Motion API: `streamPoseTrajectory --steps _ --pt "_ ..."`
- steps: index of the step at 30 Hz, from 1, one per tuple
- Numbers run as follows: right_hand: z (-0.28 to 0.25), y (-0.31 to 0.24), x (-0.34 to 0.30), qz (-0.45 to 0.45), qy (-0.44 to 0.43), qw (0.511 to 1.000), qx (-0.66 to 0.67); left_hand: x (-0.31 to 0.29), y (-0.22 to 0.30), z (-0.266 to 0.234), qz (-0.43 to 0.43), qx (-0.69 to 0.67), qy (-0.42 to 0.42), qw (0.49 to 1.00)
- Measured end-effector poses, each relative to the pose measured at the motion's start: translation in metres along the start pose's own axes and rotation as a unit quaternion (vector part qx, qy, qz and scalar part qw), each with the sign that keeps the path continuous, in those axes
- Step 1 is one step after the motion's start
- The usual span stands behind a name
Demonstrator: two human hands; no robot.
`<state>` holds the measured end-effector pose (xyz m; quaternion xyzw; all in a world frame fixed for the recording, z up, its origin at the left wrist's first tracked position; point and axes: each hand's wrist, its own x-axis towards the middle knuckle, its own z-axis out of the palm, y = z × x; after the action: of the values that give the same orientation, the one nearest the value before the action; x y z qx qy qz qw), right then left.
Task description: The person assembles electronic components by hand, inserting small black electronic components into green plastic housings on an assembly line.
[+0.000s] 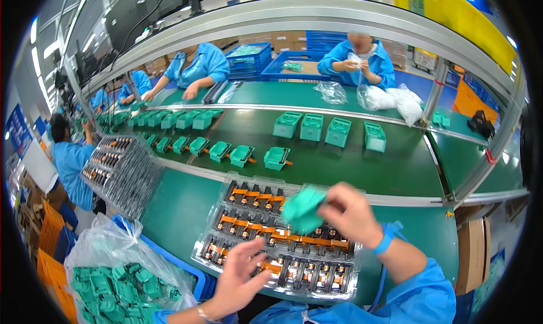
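My right hand [353,214], with a blue band at its wrist, grips a green plastic housing [303,210] by its right side. The housing is smeared by motion and hangs over a clear plastic tray [205,255]. Rows of small black parts with orange flat strips [243,222] fill the tray. Low over the tray's near left part is my left hand [244,274], its fingers spread and nothing seen in them. Its fingertips are close to the black parts; whether they touch cannot be made out.
Green housings [276,158] stand in rows on the dark green conveyor [237,129] beyond the tray. At left are stacked clear trays [133,174] and a bag of green housings [121,290] beside a blue crate [201,281]. Co-workers [362,61] sit across. A metal frame [317,10] spans overhead.
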<state>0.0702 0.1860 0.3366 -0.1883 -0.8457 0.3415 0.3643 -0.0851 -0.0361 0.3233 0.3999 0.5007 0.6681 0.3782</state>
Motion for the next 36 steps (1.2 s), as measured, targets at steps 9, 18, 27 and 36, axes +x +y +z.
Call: streamPoseTrajectory --steps 9,18,27,36 --pt "-0.007 0.159 0.09 0.378 0.002 0.919 0.111 -0.112 0.055 -0.17 0.109 0.27 0.433 0.853" --pt "0.044 0.199 0.113 0.446 -0.02 0.876 0.184 -0.204 0.057 -0.229 -0.19 0.505 0.355 0.763" --pt "-0.014 0.127 0.074 0.339 0.015 0.934 0.109 -0.116 -0.017 -0.295 -0.075 0.724 0.257 0.636" --pt "-0.045 0.067 -0.002 0.268 0.042 0.955 0.122 -0.101 -0.031 -0.336 -0.145 0.538 0.283 0.781"
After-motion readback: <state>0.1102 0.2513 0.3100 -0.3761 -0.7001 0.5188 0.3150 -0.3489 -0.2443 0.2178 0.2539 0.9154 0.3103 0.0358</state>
